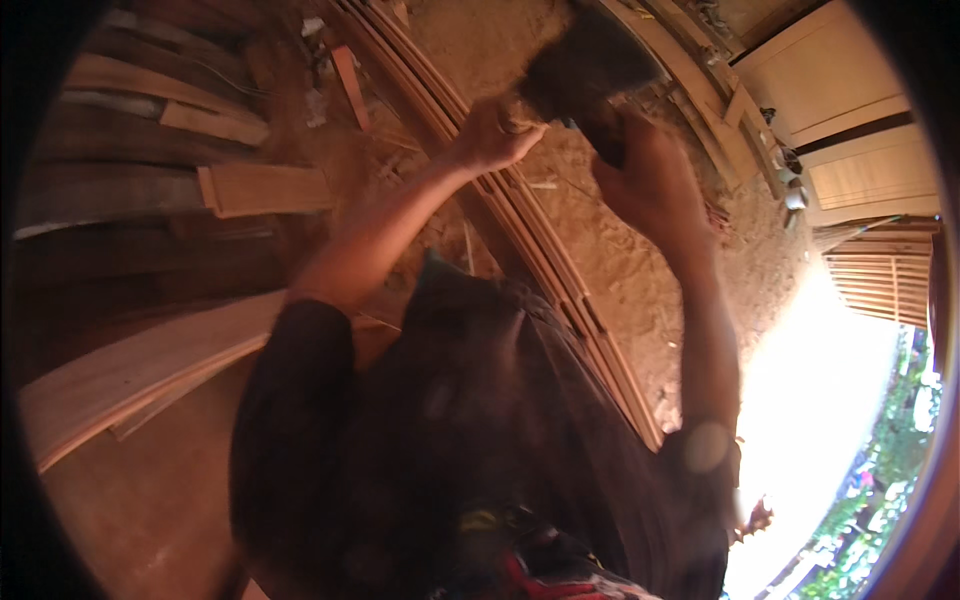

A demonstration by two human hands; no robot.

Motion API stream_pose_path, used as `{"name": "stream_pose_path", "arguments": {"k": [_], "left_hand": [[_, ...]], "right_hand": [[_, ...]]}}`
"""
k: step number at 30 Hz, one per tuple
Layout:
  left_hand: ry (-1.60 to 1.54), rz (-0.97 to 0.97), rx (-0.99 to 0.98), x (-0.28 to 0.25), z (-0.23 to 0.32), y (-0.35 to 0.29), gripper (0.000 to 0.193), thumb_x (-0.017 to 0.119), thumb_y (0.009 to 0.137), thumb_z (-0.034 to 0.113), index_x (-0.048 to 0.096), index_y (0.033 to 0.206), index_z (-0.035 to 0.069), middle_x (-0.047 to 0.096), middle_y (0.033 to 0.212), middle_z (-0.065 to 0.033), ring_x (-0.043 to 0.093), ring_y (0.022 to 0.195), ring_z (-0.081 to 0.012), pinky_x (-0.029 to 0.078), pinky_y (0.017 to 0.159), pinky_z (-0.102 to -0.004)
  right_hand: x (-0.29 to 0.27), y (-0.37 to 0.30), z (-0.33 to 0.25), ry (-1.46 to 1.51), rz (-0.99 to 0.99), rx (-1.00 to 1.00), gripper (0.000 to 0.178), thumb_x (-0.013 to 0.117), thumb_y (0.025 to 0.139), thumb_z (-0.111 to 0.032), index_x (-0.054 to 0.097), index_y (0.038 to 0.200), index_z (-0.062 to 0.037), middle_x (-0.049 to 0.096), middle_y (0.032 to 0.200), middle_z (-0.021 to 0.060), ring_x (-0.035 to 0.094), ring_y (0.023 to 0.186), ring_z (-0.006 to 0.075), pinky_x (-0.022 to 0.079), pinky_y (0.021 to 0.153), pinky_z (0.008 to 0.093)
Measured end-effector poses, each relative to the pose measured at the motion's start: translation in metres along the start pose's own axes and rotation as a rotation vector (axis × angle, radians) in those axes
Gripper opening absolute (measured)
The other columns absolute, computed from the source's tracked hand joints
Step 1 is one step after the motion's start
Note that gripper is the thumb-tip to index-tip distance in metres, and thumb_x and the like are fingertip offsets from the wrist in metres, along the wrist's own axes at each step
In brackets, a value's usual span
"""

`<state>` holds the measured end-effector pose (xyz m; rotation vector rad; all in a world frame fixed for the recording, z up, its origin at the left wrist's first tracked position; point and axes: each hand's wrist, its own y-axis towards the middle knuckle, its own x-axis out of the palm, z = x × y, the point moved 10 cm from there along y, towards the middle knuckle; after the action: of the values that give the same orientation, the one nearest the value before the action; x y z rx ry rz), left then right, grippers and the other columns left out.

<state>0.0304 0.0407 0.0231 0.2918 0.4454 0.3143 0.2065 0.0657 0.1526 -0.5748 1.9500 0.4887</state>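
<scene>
A dark, blocky tool [590, 70] with a short handle hangs above the sandy floor at the top of the view. It is smeared by motion, so its exact kind does not show. My right hand [652, 185] is wrapped round its handle. My left hand [495, 138] is closed beside the tool's left edge, with its fingers curled; what they grip is hidden by blur. Below my left hand, long narrow wooden strips [545, 245] lie bundled side by side, running diagonally from the upper left toward my right elbow.
Stacked boards [150, 340] and wood offcuts [265, 190] fill the left side. More timber lengths [690, 70] lie at the upper right, near pale wooden panels [830, 80]. A slatted wooden piece [885, 270] stands at the right, by a bright opening with greenery. Sandy ground [640, 290] surrounds the strips.
</scene>
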Motion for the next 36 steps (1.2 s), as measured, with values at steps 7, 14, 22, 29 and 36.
{"name": "stream_pose_path", "arguments": {"k": [7,14,22,29,36], "left_hand": [[0.02,0.018,0.198,0.002,0.015,-0.027,0.03,0.08,0.096,0.028,0.07,0.112,0.005,0.073,0.097,-0.0052,0.073,0.076,-0.0173,0.062,0.064,-0.036],[-0.048,0.14,0.148,-0.017,0.006,-0.003,0.029,0.078,0.097,0.026,0.071,0.115,0.006,0.075,0.094,-0.0072,0.076,0.087,-0.0197,0.063,0.078,-0.0393],[0.157,0.072,0.128,0.001,-0.007,-0.017,0.026,0.079,0.091,0.016,0.073,0.114,0.006,0.076,0.101,-0.0119,0.074,0.091,-0.0244,0.061,0.081,-0.0409],[-0.015,0.249,0.327,-0.018,0.002,-0.024,0.025,0.081,0.085,0.021,0.071,0.104,0.008,0.075,0.086,-0.0093,0.075,0.079,-0.0248,0.058,0.072,-0.0378],[-0.289,0.331,-0.256,-0.072,-0.066,0.02,0.033,0.084,0.089,0.032,0.067,0.074,0.008,0.067,0.061,-0.0024,0.067,0.055,-0.0121,0.055,0.055,-0.0318]], "right_hand": [[-0.068,-0.055,0.057,0.314,0.321,0.055,0.038,0.086,0.089,-0.02,0.07,0.118,-0.0012,0.074,0.088,0.0065,0.068,0.075,0.0116,0.054,0.066,0.0275],[-0.2,-0.085,0.011,0.141,0.96,-0.311,0.027,0.085,0.085,-0.019,0.07,0.102,-0.0029,0.071,0.08,0.0099,0.067,0.072,0.0223,0.053,0.065,0.0342],[0.024,-0.04,0.04,0.121,0.045,-0.069,0.029,0.074,0.088,-0.016,0.066,0.109,0.0016,0.073,0.091,0.0227,0.071,0.085,0.0396,0.056,0.076,0.047],[0.13,-0.117,0.161,0.64,-0.049,0.571,0.029,0.084,0.087,-0.02,0.064,0.094,0.0005,0.063,0.068,0.0047,0.062,0.056,0.0097,0.047,0.046,0.0297],[0.22,-0.201,0.181,0.436,-0.138,0.52,0.045,0.086,0.084,-0.026,0.071,0.111,0.0067,0.076,0.091,0.0154,0.074,0.08,0.0223,0.058,0.07,0.0379]]}}
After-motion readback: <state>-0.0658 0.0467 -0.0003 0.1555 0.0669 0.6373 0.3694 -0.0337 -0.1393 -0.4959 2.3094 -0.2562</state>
